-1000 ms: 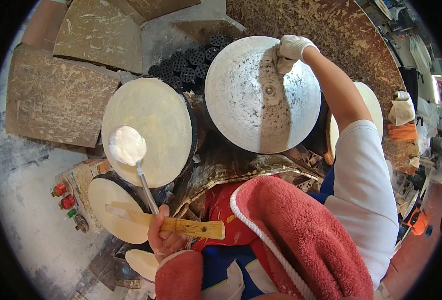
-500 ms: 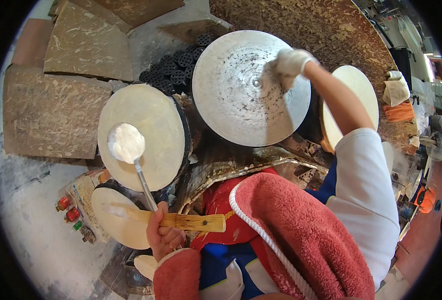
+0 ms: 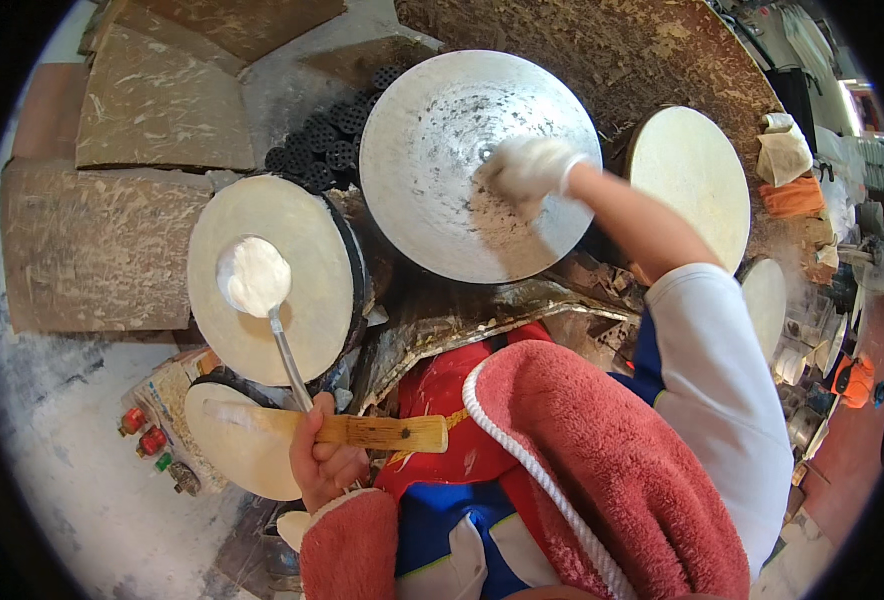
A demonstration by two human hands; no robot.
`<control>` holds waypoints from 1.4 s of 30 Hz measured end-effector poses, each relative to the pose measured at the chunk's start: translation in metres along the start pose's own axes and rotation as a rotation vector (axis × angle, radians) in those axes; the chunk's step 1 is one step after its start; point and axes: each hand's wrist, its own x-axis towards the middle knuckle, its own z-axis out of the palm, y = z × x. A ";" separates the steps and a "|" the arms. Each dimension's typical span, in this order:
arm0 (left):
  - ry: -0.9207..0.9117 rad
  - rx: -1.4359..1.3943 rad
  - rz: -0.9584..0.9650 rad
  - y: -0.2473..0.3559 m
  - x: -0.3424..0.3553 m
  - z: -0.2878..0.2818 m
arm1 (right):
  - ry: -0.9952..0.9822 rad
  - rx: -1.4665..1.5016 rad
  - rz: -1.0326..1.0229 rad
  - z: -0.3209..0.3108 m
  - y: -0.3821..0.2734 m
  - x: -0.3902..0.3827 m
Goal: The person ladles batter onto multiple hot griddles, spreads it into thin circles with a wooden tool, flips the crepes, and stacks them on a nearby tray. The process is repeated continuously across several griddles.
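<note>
Left hand (image 3: 324, 462) is fisted around a ladle (image 3: 254, 277) handle and a flat wooden spatula (image 3: 362, 432) together; the ladle's bowl, full of white batter, hovers over the pale griddle (image 3: 322, 250) at nine o'clock. Gloved right hand (image 3: 527, 168) presses on the big metal lid (image 3: 442, 140) at twelve. That lid looks stiff, probably hot: take it at its centre. The batter's runny, so keep the ladle level.

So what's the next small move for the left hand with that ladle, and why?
Probably tip the ladle so its white batter runs onto the round griddle. The left hand holds the ladle, together with a flat wooden paddle, full and level right over the bare pale surface, while the gloved right hand is busy gripping the grey domed lid.
</note>
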 end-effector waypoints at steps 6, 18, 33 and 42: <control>-0.073 -0.105 -0.050 -0.002 0.007 0.006 | -0.053 0.003 -0.022 0.003 0.017 -0.020; -0.372 0.114 -0.024 -0.001 0.024 -0.033 | -0.064 -0.137 -0.055 0.021 0.003 -0.030; -0.462 0.094 -0.125 -0.006 0.016 -0.014 | 0.046 -0.685 -0.076 -0.061 0.036 0.036; -0.285 0.170 0.003 -0.007 0.010 -0.011 | 0.039 -0.156 -0.163 0.017 -0.034 0.041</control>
